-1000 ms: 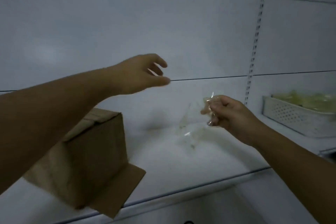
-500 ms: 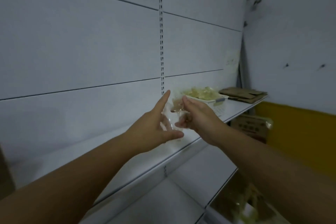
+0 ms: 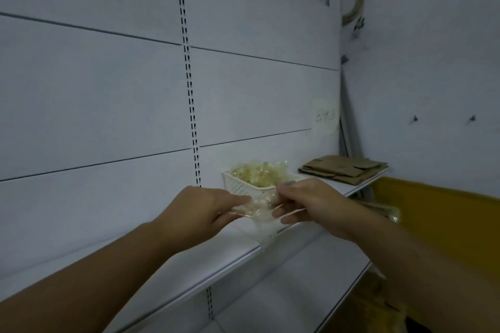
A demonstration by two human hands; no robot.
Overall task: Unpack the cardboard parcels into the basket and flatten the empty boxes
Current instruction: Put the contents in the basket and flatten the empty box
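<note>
Two grips, left hand (image 3: 198, 209) and right hand (image 3: 311, 204), pinch a blurry clear wrapper (image 3: 259, 208) partly hiding the basket (image 3: 238, 186).

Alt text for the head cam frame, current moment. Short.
The left hand and right hand pinch a clear plastic wrapper stretched between them, just in front of a white perforated basket heaped with pale yellow packets on a white shelf. A stack of flattened cardboard boxes lies farther right on the same shelf.
</note>
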